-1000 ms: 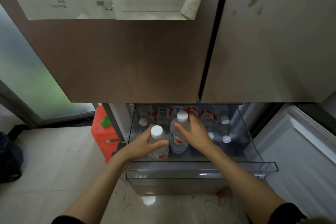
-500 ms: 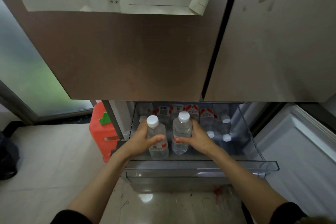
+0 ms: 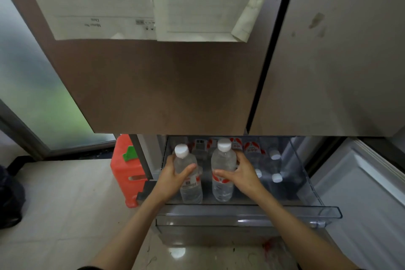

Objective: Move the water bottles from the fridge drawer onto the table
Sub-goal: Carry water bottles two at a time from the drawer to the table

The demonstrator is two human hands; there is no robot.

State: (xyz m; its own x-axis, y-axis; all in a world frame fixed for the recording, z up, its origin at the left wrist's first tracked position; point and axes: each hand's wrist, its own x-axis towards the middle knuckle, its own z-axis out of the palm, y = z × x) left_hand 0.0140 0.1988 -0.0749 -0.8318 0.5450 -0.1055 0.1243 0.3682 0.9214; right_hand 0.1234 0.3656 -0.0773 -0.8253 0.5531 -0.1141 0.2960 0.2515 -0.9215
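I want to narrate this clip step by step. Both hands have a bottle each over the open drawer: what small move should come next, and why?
Probably lift both bottles straight up and back. The left hand grips the left bottle, the right hand the right bottle, both upright, their bases seemingly below the drawer's front wall.

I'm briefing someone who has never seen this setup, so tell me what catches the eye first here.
First, the two hands low in the middle: the left hand grips one water bottle and the right hand grips a second bottle, both upright over the open clear fridge drawer. Above loom the brown fridge doors with papers stuck on top, and an orange stool stands left of the drawer.
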